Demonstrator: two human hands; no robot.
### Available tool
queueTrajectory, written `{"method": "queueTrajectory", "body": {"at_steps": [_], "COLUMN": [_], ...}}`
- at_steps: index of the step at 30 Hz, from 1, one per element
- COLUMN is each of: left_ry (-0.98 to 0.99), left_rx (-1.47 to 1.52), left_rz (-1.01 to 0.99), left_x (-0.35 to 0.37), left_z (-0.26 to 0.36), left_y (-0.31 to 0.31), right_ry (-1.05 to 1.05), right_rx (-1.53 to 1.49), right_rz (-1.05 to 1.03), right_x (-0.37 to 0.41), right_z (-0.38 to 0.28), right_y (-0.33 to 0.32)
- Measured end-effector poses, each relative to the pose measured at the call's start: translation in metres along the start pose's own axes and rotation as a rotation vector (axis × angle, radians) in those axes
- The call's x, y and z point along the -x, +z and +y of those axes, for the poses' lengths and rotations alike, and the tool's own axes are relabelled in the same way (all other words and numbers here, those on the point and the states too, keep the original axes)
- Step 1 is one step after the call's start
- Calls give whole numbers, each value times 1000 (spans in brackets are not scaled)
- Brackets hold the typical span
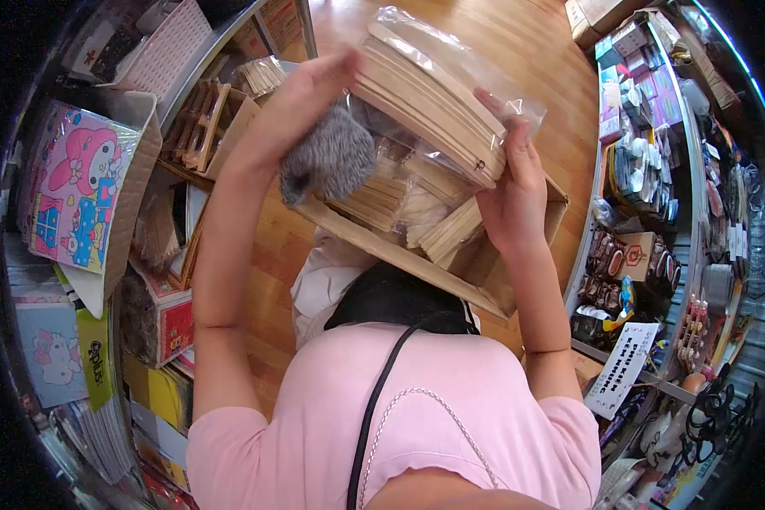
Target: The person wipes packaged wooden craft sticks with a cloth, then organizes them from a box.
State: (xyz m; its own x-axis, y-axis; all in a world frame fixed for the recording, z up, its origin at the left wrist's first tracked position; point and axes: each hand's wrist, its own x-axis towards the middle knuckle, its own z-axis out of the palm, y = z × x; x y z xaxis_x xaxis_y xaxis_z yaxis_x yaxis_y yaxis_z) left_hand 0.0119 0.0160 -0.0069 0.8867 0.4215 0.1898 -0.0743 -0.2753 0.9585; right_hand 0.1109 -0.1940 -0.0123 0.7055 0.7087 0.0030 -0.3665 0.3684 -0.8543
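Note:
Both hands hold a clear plastic bag of flat wooden slats (429, 102) up at a tilt over an open cardboard box (399, 246). My left hand (319, 81), slightly blurred, grips the upper left end, its fingertips partly hidden by the bag. At the lower right end, my right hand (518, 183) has its fingers and thumb around the bag's edge. A small dark mark or cord shows on the slats near that thumb. More bundles of wooden slats (429, 212) lie inside the box, some in clear wrap. A grey fluffy item (336, 153) hangs beside my left wrist, overlapping the box's corner.
Shelving with stationery and a pink cartoon-printed pack (81, 187) stands at the left. On the right, a metal rack (586, 246) carries packaged goods and a white printed sign (625, 370). Wooden floor (518, 42) runs between them.

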Motion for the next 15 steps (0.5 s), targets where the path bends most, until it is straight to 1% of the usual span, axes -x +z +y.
{"method": "queueTrajectory", "body": {"at_steps": [1,2,4,5,6,7,8,9,10,11,12,13,14,15], "left_ry": [-13,-14,104,29,31,75,120,316,316,432,546,569,568,576], "left_rx": [-157,-155,-41,29,30,-15,-60,-77,-77,-45,-10,-29,-28,-102], "left_rz": [-32,-34,-49,-47,-50,-73,-96,-155,-159,-228,-296,-357,-362,-405], "left_x": [8,7,5,5,5,7,8,3,2,1,1,2,4,6], "left_z": [18,21,24,29,31,32,32,28,26,28,32,36,42,48], "left_y": [7,6,4,0,-4,-8,-12,-17,-17,-17,-16,-17,-19,-21], "right_ry": [-38,-37,-51,-53,-18,16,13,123,233,232,361,487,486,450], "right_rx": [72,73,183,185,101,17,16,7,-4,-7,-82,-158,-160,-109], "right_rz": [8,11,22,25,48,70,72,76,81,85,-142,-371,-367,-257], "right_x": [0,-2,-5,-5,-5,-5,-6,-7,-8,-9,-10,-10,-8,-6], "right_z": [1,2,4,3,-1,-3,-3,-3,-3,-4,-5,-5,-4,-3], "right_y": [0,-4,-12,-12,-9,-7,-8,-10,-12,-17,-22,-25,-23,-17]}}
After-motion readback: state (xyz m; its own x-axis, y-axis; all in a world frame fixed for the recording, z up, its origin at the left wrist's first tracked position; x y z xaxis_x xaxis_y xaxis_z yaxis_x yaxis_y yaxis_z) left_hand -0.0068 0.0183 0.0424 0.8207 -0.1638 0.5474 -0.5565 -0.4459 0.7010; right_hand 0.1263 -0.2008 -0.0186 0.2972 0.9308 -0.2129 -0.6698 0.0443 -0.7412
